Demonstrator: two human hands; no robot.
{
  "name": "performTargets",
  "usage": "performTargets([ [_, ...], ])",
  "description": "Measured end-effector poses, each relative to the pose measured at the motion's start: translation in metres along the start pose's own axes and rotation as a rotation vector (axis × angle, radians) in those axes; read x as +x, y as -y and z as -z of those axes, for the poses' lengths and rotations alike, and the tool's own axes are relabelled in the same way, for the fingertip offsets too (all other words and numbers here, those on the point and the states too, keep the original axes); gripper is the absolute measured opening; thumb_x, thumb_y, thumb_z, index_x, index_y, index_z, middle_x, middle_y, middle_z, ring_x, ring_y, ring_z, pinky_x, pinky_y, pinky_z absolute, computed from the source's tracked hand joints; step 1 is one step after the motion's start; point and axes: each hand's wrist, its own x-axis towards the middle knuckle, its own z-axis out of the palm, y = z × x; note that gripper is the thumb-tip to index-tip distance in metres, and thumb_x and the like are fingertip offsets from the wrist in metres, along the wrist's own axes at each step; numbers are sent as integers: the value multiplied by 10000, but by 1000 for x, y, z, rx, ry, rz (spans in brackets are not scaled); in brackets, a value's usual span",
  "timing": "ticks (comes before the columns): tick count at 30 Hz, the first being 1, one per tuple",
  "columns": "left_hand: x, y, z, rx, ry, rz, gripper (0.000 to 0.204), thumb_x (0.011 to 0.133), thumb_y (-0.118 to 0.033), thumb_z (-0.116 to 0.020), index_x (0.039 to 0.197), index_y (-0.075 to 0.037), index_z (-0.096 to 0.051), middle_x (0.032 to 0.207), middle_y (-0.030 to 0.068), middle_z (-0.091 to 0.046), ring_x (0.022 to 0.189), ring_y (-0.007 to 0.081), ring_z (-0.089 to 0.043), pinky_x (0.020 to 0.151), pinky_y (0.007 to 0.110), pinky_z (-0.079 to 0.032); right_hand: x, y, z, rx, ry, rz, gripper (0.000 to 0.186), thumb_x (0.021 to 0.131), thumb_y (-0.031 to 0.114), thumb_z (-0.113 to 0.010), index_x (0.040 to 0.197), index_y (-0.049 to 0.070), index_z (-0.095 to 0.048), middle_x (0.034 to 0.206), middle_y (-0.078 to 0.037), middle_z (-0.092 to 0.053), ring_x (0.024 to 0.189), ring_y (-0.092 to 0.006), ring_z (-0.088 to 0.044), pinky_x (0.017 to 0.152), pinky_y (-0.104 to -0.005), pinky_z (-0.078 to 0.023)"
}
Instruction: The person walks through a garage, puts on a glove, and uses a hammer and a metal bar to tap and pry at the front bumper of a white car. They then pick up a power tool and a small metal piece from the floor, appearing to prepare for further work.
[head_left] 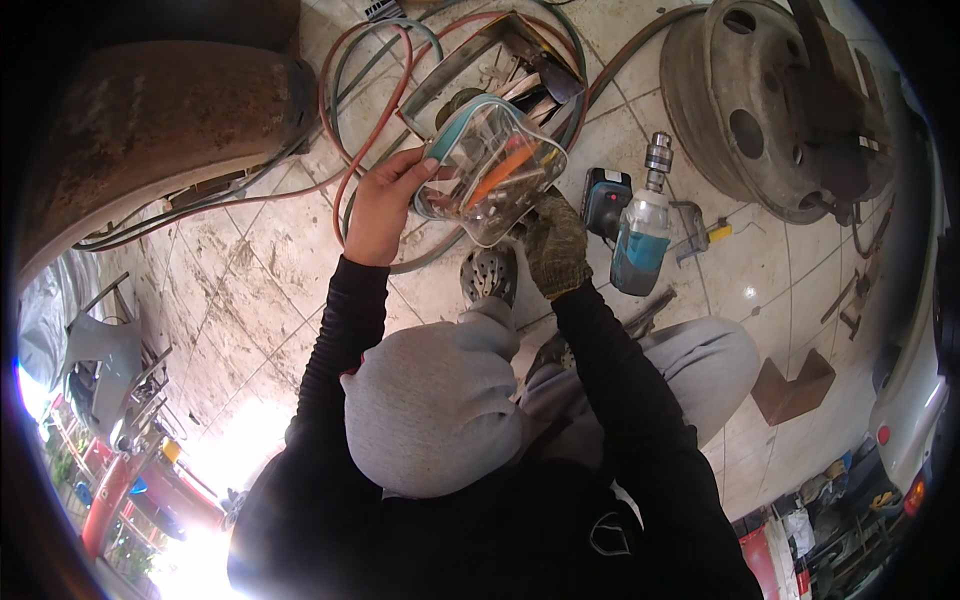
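A clear plastic pouch (505,165) with a teal zip edge is held up in front of me between both hands. Inside it lies an orange piece (500,177) among small dark items that I cannot make out. My bare left hand (385,205) pinches the pouch's teal edge at its left side, thumb on top. My right hand (556,245), in a dirty knitted glove, is at the pouch's lower right corner; its fingers are partly hidden but seem closed on the plastic. Beyond the pouch, a metal tray (432,82) of tools lies on the floor.
A teal cordless drill (642,240) with a chuck and a black battery (606,200) lies to the right, beside a small clamp (690,232). Steel wheel rims (715,120) stand far right. Red and grey hoses (408,75) coil around the tray. A rusty cylinder (180,130) is far left.
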Motion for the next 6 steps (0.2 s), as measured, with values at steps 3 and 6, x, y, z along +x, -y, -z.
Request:
performTargets([
  [3,7,10,10,9,12,-17,369,1025,-180,-647,1291,75,-636,1065,147,-759,907,154,-722,814,292,-599,0,2,-4,-141,52,64,393,1000,261,-623,1327,44,-627,1143,-100,-699,1062,-264,-687,960,-456,-566],
  [6,11,18,18,15,-3,23,367,1040,-192,-623,1319,46,-631,1074,147,-759,903,165,-727,829,310,-603,-1,7,-8,-228,72,62,469,962,242,-712,1378,55,-605,1179,-100,-698,1085,-275,-688,961,-501,-569],
])
